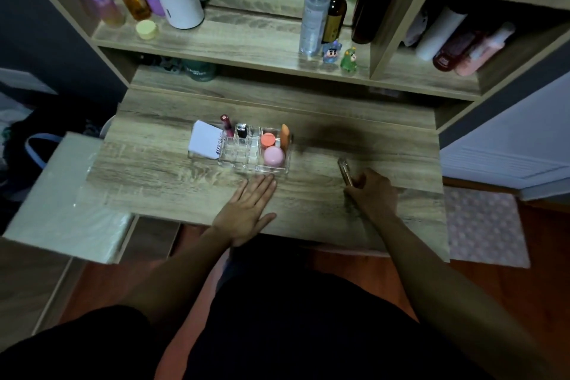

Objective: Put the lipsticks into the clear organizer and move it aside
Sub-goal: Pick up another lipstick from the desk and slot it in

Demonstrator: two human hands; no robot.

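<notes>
Wood-grain vanity desk (172, 194) under me, shelves of bottles behind it, dim light, and the clear organizer (246, 151) sits mid-desk as my landmark. Two lipsticks already stand in its far-left slots: a dark red tube (227, 125) and a black one (241, 130) beside it. A white card (206, 139) leans at its left end; an orange pot (267, 139), a pink pot (273, 156) and an orange tube (285, 136) fill its right end.

My left hand (246, 210) lies flat on the desk, palm down, fingers spread and holding nothing, fingertips just reaching the organizer's near wall. That hand is nearer the tray, so I judge it braces or slides the tray.

My right hand (374, 191) is well to the right of the organizer, knuckles up, fingers curled around a slim gold-toned lipstick (344, 171). It's blurred, but I read it as gripped at its near end, the long axis running away from me and leaning slightly left, the free end pointing up the desk.

So the move turns on this: the empty slots lie up and to the left of that grip. I'd say the tube needs swinging across and tipping upright before it drops in. The tray isn't moved aside yet.
</notes>
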